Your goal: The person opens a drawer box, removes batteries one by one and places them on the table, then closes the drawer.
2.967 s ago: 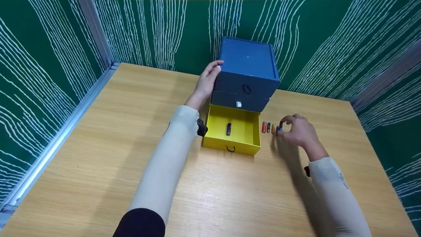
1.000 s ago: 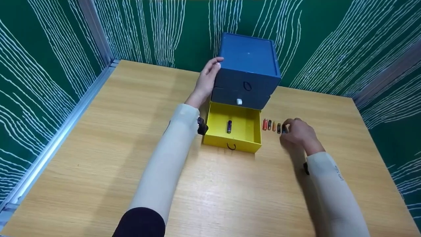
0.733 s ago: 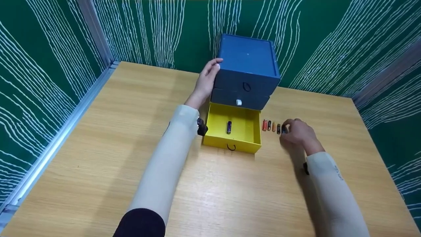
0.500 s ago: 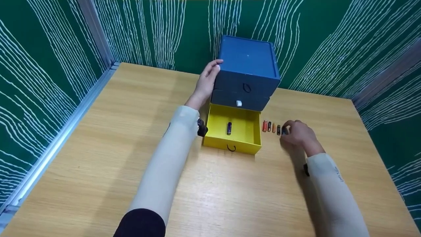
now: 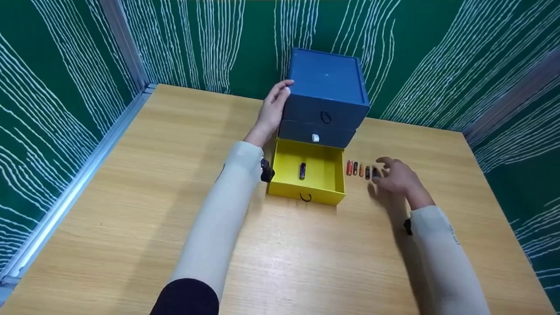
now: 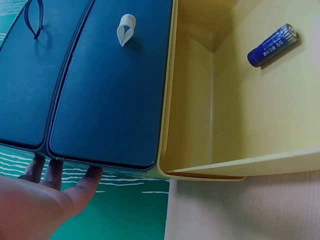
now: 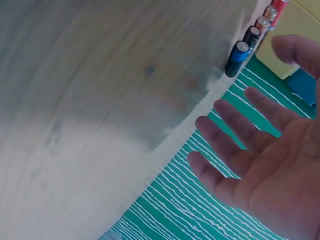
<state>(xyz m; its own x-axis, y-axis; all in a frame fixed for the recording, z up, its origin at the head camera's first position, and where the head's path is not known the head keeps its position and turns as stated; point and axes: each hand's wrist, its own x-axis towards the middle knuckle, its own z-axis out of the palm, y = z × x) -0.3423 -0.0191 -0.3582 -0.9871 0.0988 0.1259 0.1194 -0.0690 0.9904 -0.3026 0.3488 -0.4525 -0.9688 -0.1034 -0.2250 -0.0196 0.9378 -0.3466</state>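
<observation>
My left hand (image 5: 272, 111) rests against the left side of a blue drawer cabinet (image 5: 328, 78), its fingertips touching the side in the left wrist view. Below, a yellow drawer (image 5: 326, 175) is pulled out, and a purple battery (image 5: 302, 171) lies inside. To the drawer's right, a row of batteries lies on the table: a red battery (image 5: 349, 168), a black-and-copper one, an orange battery (image 5: 361, 169), a black battery (image 5: 367, 172) and, at the right end, a blue-banded dark battery (image 7: 237, 59). My right hand (image 5: 397, 177) is beside that last battery, fingers spread and holding nothing.
The wooden table (image 5: 271, 258) extends in front of the drawer and to both sides. Green panels with white wavy lines (image 5: 253, 43) stand behind and at the sides. The cabinet's two dark upper drawers are closed, one with a white pull tab (image 5: 315, 138).
Three seconds ago my right hand pinched the blue-banded battery beside the row. It set it down at the right end and now has let go, fingers spread. The left hand stays at the cabinet.
</observation>
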